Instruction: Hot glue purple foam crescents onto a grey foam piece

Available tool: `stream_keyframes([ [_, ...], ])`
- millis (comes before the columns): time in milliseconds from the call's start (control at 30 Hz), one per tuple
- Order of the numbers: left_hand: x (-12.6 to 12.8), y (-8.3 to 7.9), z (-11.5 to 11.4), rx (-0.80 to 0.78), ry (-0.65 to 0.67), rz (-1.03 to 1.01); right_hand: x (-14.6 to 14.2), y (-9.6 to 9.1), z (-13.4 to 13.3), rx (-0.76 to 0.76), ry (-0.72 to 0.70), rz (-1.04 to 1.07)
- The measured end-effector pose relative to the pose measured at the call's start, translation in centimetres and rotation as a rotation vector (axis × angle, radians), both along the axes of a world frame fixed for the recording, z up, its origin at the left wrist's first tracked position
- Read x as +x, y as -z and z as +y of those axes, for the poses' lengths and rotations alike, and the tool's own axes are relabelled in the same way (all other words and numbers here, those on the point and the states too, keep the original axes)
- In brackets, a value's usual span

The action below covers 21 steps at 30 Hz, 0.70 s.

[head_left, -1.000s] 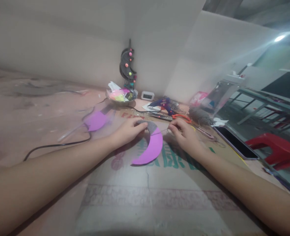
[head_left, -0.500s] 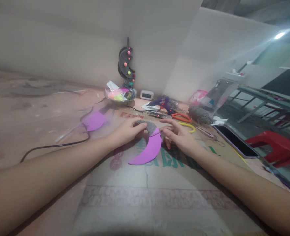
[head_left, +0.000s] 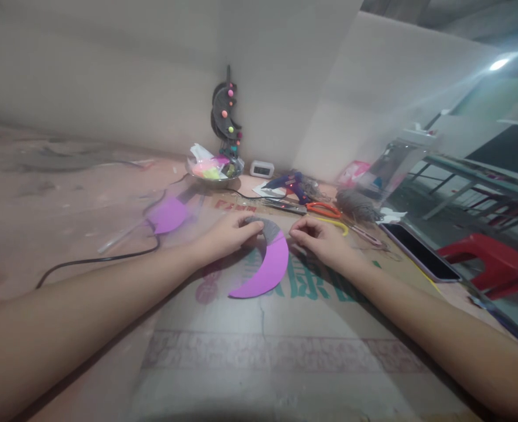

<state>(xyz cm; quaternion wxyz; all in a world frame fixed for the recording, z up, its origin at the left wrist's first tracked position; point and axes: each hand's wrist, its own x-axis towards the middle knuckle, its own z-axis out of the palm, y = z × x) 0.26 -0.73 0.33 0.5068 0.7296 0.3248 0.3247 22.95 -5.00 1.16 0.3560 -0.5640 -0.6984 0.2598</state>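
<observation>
A purple crescent moon cutout (head_left: 271,266), probably foam or card, is held just above or on the cardboard. Grey yarn (head_left: 269,228) is wound round its upper end. My left hand (head_left: 237,231) grips that wrapped end, thumb on top and fingers behind. Just right of the crescent's edge, my right hand (head_left: 314,234) is closed in a pinch, thumb against forefinger. Whatever lies between those fingertips is too thin to make out. The crescent's lower tip points left, towards me.
Printed cardboard (head_left: 224,351) covers the table. Behind lie a glue gun (head_left: 296,186), orange-handled scissors (head_left: 324,210), a grey yarn ball (head_left: 356,204), a clear bowl (head_left: 215,176) and a small clock (head_left: 261,169). A phone (head_left: 419,252) lies right; a purple piece (head_left: 171,215) lies left.
My right hand's fingers have gone from spread apart to a pinch beside the crescent. The crescent has shifted very slightly; my left hand keeps its hold.
</observation>
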Motion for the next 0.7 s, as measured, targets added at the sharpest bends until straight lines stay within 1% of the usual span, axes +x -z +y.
stream_keyframes([
  [133, -0.01, -0.06, -0.02, 0.005, 0.019, 0.026, -0.17, 0.00, -0.12, 0.004, 0.006, -0.003],
  [300, 0.01, 0.04, -0.02, 0.004, 0.055, 0.003, -0.23, -0.11, -0.17, 0.028, 0.002, -0.031],
  [700, 0.02, 0.05, -0.04, 0.031, 0.092, 0.049, -0.34, -0.09, -0.31, 0.052, 0.022, -0.053],
])
